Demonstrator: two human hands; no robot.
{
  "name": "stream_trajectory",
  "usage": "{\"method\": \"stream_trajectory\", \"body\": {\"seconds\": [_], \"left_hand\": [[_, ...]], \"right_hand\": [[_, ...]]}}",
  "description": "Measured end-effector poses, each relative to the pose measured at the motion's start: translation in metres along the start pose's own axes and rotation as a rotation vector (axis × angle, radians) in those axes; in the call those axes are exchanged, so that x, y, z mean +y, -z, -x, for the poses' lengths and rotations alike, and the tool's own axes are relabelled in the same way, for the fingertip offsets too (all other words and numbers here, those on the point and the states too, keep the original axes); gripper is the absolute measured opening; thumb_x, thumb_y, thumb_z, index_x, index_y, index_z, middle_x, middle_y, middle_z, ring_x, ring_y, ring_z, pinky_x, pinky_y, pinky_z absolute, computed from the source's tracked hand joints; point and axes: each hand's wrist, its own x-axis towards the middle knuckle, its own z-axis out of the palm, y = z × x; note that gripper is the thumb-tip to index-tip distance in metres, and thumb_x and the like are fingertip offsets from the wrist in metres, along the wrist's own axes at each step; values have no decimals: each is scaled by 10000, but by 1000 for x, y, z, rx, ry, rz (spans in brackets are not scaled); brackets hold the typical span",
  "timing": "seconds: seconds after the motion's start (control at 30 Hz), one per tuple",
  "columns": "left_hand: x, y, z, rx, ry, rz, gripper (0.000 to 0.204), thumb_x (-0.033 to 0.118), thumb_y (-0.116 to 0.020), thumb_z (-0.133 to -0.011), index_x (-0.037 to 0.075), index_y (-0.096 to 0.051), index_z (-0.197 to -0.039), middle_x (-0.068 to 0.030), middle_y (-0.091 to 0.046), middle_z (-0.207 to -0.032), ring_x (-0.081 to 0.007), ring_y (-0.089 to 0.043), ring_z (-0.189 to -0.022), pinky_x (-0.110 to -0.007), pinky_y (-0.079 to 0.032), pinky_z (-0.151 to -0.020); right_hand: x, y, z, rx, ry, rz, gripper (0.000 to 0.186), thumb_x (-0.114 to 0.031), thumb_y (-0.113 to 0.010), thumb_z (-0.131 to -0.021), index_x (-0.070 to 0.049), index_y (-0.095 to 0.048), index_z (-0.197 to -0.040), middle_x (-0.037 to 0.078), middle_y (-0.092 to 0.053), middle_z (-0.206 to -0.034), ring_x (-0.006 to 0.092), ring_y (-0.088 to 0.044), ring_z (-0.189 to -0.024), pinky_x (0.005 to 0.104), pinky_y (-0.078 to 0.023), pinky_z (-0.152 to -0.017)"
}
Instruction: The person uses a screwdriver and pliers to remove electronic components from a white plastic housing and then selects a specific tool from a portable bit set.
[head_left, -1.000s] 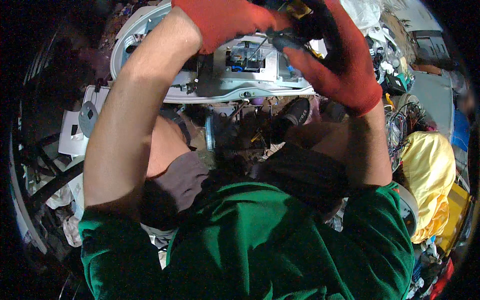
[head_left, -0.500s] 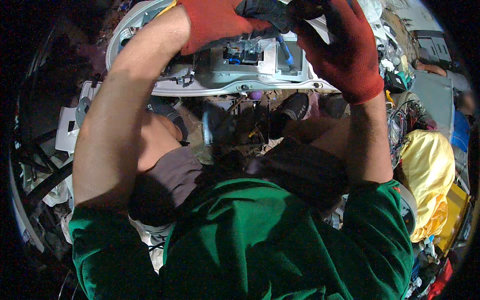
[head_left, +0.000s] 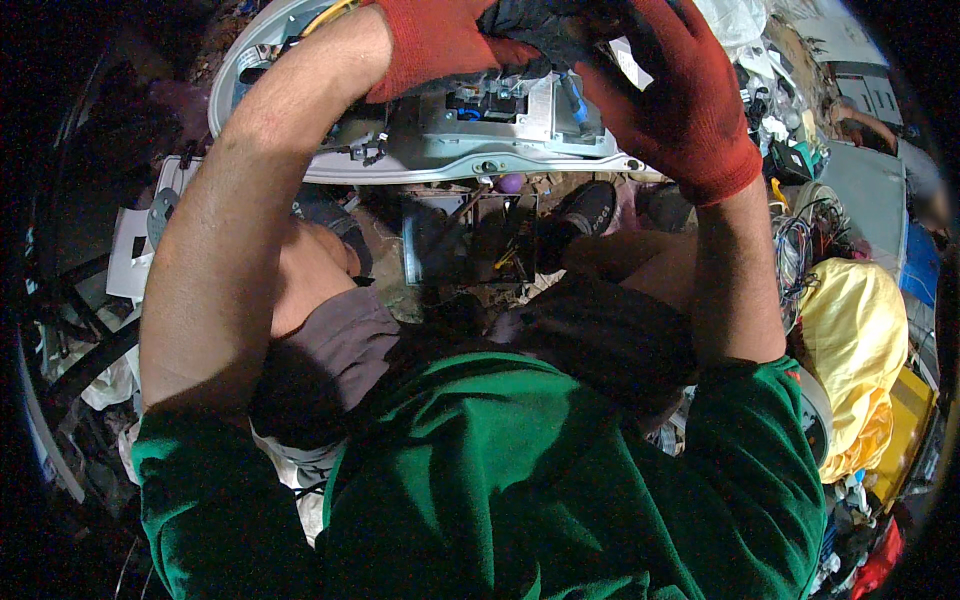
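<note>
Both my hands wear red knit gloves with blackened palms and fingers, and are raised at the top edge over a white appliance panel [head_left: 390, 170]. My left hand [head_left: 440, 45] has its fingers curled, the thumb pointing right; whatever they grip is lost in the dark glove. Close beside it, my right hand [head_left: 690, 110] is also bent closed, its fingertips partly cut off by the frame. Below the gap between them sits a metal-framed electronic assembly [head_left: 500, 105] inside the panel. A blue-and-black stick-like part [head_left: 574, 100] leans at its right side.
An open dark box [head_left: 425, 240] lies on the littered ground between my shoes, by a purple ball [head_left: 510, 183]. To my right are tangled wires [head_left: 795, 250], a yellow sack [head_left: 855, 340] and a grey panel [head_left: 865, 190]. Another person's arm [head_left: 865, 128] shows at far right.
My right hand has shifted slightly left, and my left hand slightly right and up. The panel appears a little higher in the picture.
</note>
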Motion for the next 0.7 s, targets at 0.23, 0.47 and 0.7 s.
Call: {"method": "stream_trajectory", "body": {"seconds": [0.23, 0.47, 0.7], "left_hand": [[0, -2, -1, -1, 1, -20, 280, 251, -641, -874, 87, -676, -1097, -161, -714, -988, -287, -685, -947, -404, -509, -828], [7, 2, 0, -13, 49, -72, 280, 278, -637, -869, 83, -685, -1064, -166, -713, -979, -305, -682, -948, -414, -503, -823], [12, 3, 4, 13, 96, -73, 288, 305, -640, -869, 75, -686, -1036, -165, -714, -948, -291, -681, -895, -412, -498, -789]], "right_hand": [[0, -2, 2, -18, -16, -17, 468, 52, -702, -771, 11, -532, -1205, 195, -584, -1112, 354, -644, -964, 387, -534, -816], [0, -3, -1, -8, 26, -15, 457, 48, -714, -777, 1, -540, -1196, 175, -585, -1075, 327, -646, -923, 377, -533, -786], [5, -8, -1, 33, 72, -28, 436, 30, -719, -800, -17, -551, -1200, 155, -587, -1056, 303, -641, -893, 371, -524, -764]]}}
